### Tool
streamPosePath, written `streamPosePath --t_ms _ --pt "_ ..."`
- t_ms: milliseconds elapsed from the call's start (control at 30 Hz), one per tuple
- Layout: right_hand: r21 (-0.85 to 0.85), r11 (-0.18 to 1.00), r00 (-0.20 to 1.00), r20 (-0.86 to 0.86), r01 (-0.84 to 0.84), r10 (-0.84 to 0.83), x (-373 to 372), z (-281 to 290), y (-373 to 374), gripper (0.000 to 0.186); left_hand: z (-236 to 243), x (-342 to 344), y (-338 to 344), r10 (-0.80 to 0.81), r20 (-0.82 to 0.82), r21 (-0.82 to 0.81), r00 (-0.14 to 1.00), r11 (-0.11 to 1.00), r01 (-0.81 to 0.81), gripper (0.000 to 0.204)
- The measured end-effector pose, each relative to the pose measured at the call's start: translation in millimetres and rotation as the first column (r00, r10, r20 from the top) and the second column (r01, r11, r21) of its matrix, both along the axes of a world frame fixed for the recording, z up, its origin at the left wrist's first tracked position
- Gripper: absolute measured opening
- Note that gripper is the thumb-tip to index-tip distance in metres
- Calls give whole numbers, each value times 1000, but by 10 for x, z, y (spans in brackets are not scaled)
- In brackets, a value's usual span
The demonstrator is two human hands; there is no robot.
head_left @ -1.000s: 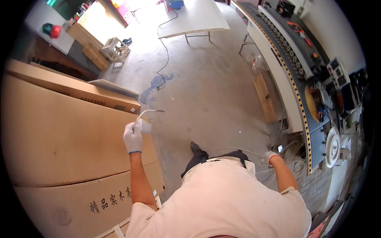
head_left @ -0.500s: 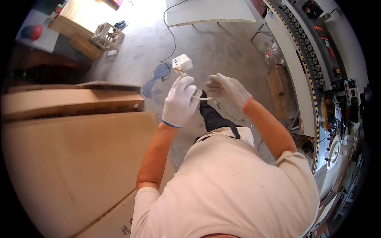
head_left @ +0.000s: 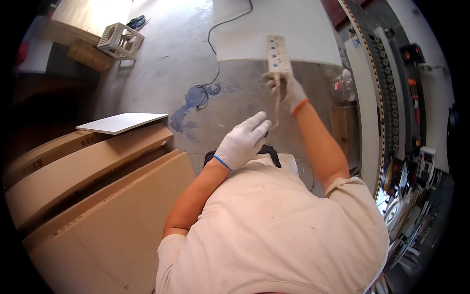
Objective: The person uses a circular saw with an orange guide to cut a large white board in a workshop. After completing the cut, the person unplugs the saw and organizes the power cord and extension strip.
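Observation:
In my right hand [head_left: 290,90] is a long, pale power strip [head_left: 277,51] with several dark sockets and bluish marks. The gloved fingers close around its near end, where the cord leaves it. A beige cord [head_left: 278,105] hangs from there and bends toward my left hand [head_left: 243,139]. That hand, also in a white knit glove, has its fingers drawn together over the cord. Its thumb and the cord's further run are hidden beneath it.
Brown cardboard boxes [head_left: 127,206] stand at my left, a white panel [head_left: 123,122] on top. A black cable [head_left: 211,36] crosses the floor. Ahead lies a large white board [head_left: 240,39]. A machine with a striped edge [head_left: 379,103] runs along my right; a plastic stool [head_left: 120,41] stands far left.
The power strip has passed from beside my left hand to my right hand, which moved forward. My left hand came back toward my body. The view has turned, showing the white panel on the boxes.

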State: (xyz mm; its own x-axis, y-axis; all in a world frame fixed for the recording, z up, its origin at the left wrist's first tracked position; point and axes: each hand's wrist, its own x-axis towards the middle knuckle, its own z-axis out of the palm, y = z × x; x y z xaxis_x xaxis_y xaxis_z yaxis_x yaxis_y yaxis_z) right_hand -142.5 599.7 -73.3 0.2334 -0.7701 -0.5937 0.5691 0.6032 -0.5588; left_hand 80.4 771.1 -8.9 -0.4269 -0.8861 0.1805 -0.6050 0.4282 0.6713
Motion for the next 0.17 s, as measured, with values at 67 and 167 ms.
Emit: streamPosePath --t_ms 67,167 --pt "-16 1000 975 -220 12 -15 -43 -204 -673 39 -165 339 -190 103 63 125 993 986 -110 45" --pt "-38 992 939 -319 122 -127 -5 -539 -1307 39 -533 1070 -302 145 143 275 979 945 -180 42"
